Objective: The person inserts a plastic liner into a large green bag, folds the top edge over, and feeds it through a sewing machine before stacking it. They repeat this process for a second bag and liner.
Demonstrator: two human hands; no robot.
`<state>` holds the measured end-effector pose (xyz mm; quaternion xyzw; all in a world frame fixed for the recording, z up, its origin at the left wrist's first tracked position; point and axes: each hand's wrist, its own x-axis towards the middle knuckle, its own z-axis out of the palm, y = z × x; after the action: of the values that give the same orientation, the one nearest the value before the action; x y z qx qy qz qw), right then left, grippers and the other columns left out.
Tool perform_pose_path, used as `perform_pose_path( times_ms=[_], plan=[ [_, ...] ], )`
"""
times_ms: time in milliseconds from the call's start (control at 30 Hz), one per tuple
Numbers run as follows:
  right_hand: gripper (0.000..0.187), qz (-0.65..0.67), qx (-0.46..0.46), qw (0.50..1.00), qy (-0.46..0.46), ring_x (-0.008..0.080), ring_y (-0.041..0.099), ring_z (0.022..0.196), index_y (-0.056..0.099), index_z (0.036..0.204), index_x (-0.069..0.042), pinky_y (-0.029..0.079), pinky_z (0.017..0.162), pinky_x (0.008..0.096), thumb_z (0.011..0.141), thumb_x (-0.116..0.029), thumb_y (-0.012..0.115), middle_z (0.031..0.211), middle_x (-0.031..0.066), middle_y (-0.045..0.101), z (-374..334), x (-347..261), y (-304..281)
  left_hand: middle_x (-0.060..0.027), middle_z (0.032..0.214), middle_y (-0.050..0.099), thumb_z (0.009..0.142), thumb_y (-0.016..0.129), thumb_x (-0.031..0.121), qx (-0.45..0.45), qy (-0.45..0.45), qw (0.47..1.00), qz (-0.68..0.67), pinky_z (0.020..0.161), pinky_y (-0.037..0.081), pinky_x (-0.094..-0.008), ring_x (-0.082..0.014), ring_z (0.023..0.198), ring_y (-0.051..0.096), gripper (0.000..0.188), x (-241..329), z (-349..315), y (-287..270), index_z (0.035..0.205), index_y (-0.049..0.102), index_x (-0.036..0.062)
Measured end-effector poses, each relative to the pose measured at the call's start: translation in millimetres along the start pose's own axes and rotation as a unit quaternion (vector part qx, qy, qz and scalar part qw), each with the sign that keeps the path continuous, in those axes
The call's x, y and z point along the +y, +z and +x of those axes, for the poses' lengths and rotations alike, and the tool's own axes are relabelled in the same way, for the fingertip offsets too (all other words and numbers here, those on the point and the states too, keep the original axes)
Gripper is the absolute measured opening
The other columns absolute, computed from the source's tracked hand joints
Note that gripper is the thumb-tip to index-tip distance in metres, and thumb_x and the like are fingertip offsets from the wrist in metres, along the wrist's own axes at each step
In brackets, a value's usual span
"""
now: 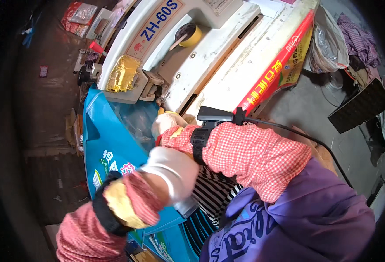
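Observation:
My left hand (173, 171), in a white glove, is over the blue printed bag (100, 135) and close to my right wrist; its fingers are hidden and smeared. My right hand (167, 123), also white-gloved, is just in front of the sewing machine (129, 56), near its needle end. A cuff and the forearm cover part of it, so its grip does not show. The bag spreads from under the machine's head down towards my lap, with a clear plastic-like layer (135, 120) at its opening.
A yellow cup (189, 35) with a stick in it stands on the machine bed. Red and yellow printed sheeting (284, 65) lines the table's right edge. A black cable (306, 133) runs from the device on my right wrist. A white sack (325, 48) stands at the far right.

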<state>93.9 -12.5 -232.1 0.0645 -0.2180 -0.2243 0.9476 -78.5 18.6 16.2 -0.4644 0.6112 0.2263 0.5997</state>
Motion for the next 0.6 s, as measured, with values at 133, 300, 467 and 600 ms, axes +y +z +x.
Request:
perform_pose_path(
  times_ms=[133,300,467,600],
  plan=[
    [0.027,0.217,-0.052,0.971,0.086,0.019,0.058,0.056,0.059,0.073,-0.005,0.046,0.052,0.032,0.088,-0.027,0.049,0.066,0.0058,0.059,-4,16,-27,-0.006,0.072,0.064,0.081,0.053,0.044,0.019,-0.04,0.995,0.088,0.088,0.042,-0.0382,-0.0244,0.078,0.063,0.034,-40,-38,1,0.079,0.068,0.0131],
    [0.031,0.36,-0.217,0.88,0.219,0.0217,0.054,0.051,0.057,0.064,-0.007,0.045,0.052,0.0373,0.086,-0.028,0.051,0.063,0.0068,0.057,13,19,-31,-0.0039,0.057,0.057,0.072,0.062,0.024,0.179,0.034,0.978,0.101,0.079,0.047,-0.0371,-0.0221,0.059,0.059,0.014,-65,-89,18,0.062,0.062,0.0144],
    [0.027,0.16,-0.523,0.82,0.17,0.0221,0.052,0.047,0.054,0.056,-0.008,0.045,0.05,0.0371,0.079,-0.023,0.057,0.055,0.0054,0.053,40,16,-36,-0.0043,0.055,0.054,0.064,0.059,0.017,0.213,0.129,0.968,-0.036,0.048,0.045,-0.0349,-0.0237,0.049,0.057,0.009,7,-56,44,0.065,0.053,0.0105],
    [0.026,0.112,-0.524,0.84,0.09,0.0223,0.051,0.046,0.054,0.053,-0.009,0.045,0.048,0.0369,0.075,-0.02,0.061,0.052,0.0047,0.052,41,10,-29,-0.0047,0.058,0.057,0.069,0.057,0.016,0.268,0.103,0.958,-0.015,0.045,0.045,-0.0358,-0.0211,0.051,0.06,0.008,26,-21,37,0.065,0.055,0.0096]
  ],
)
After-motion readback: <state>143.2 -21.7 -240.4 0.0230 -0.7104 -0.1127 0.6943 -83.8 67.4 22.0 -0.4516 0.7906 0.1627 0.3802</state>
